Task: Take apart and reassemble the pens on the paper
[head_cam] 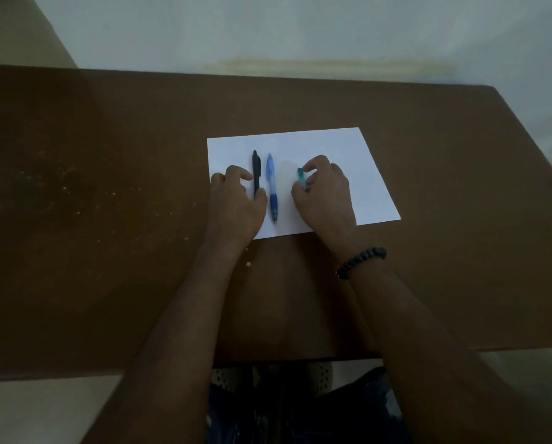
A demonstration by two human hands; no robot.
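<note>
A white sheet of paper (358, 161) lies on the brown table. On it a black pen (256, 169) and a blue pen (271, 184) lie side by side, pointing away from me. My left hand (236, 203) rests on the paper's left part, its thumb and forefinger touching the black pen's lower half. My right hand (326, 193) pinches a teal pen (301, 176) between thumb and forefinger; only the pen's top end shows, the rest is hidden by the fingers.
The brown table (108, 219) stretches wide to the left and right of the paper, speckled with pale crumbs. A dark bead bracelet (361, 261) sits on my right wrist. A pale wall stands behind the table's far edge.
</note>
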